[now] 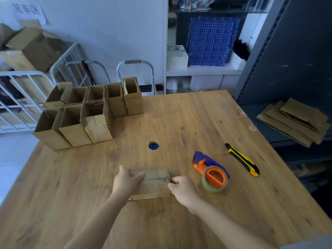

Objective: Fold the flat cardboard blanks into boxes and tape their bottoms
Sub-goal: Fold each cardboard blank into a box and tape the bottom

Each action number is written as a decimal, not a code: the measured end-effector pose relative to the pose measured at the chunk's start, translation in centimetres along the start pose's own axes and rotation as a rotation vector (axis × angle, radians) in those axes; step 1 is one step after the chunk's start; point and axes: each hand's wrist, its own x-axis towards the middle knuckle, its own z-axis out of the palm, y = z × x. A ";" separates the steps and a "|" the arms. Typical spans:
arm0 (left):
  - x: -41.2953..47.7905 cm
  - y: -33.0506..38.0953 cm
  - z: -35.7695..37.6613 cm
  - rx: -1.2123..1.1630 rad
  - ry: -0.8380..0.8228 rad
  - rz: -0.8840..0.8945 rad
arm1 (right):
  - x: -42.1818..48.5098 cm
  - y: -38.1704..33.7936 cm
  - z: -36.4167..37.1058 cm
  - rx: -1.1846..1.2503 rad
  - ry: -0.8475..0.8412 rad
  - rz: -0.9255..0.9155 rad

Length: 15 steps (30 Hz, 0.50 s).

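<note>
box on table between both hands | left hand grips left end | right hand pinches right edge

Only readable text: paper sign on the wall, top left, with three large Chinese characters. Last two read 车区. First looks like 笼, but I'm not certain. The cardboard box I'm holding has dark printed marks on its top face, too blurred to read.

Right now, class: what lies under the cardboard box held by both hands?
The cardboard box lies on the wooden table; the left hand and right hand grip its ends. Whatever is directly beneath it is covered.
</note>
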 end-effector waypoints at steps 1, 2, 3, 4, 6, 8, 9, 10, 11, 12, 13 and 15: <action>0.1 -0.1 0.0 -0.024 -0.021 -0.047 | 0.0 0.2 0.0 0.012 -0.010 0.004; 0.3 -0.3 -0.1 -0.033 -0.054 -0.062 | 0.0 0.2 -0.2 0.009 -0.016 -0.009; 0.4 -0.4 0.0 -0.048 -0.086 -0.065 | 0.0 0.0 -0.3 -0.009 -0.019 -0.015; 0.6 -0.5 0.0 -0.070 -0.107 -0.064 | 0.3 -0.3 -0.5 -0.025 -0.021 -0.018; 0.7 -0.6 0.2 -0.108 -0.123 -0.061 | 1.0 -0.8 -0.7 -0.041 -0.032 -0.012; 0.8 -0.6 0.2 -0.096 -0.124 -0.067 | 1.4 -1.0 -0.8 -0.022 -0.062 0.011; 0.8 -0.6 0.2 -0.086 -0.125 -0.071 | 1.6 -0.8 -0.9 -0.003 -0.081 0.016; 0.8 -0.7 0.1 -0.089 -0.128 -0.071 | 1.8 -0.6 -1.0 0.019 -0.101 0.026; 0.7 -0.7 0.0 -0.111 -0.139 -0.076 | 1.9 -0.5 -1.1 0.058 -0.126 0.039; 0.7 -0.6 -0.2 -0.153 -0.155 -0.079 | 1.8 -0.6 -1.4 0.124 -0.151 0.067; 0.6 -0.5 -0.4 -0.202 -0.171 -0.080 | 1.7 -0.9 -1.7 0.232 -0.163 0.114; 0.1 0.1 -1.0 -0.296 -0.162 -0.060 | 1.5 -1.6 -2.5 0.506 -0.162 0.270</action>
